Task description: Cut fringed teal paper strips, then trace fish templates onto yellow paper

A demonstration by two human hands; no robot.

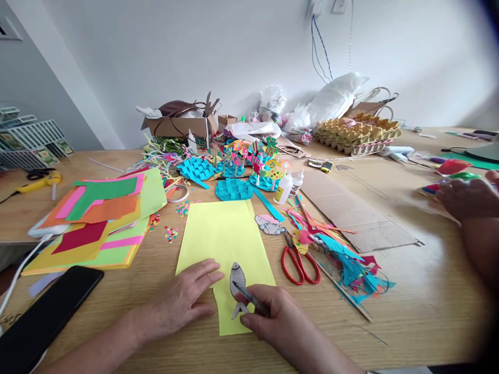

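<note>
A yellow sheet of paper (222,228) lies on the table before me. On its lower half rests a grey fish cutout (236,278) with a forked tail. My right hand (273,314) is closed around a pen (251,297), whose tip is over the fish's body. The hand covers part of the sheet's lower right edge. My left hand (195,291) lies flat at the sheet's left edge, fingers extended, with nothing in it. Right of the sheet are another fish cutout (268,224) and red-handled scissors (300,265).
Coloured paper sheets (105,213) and a black phone (54,317) are at left. Glue bottles (284,188), blue woven paper pieces (234,189) and paper scraps (358,270) lie ahead and right. Beyond the cardboard (351,213), another person's hand (468,197) touches a plastic bag.
</note>
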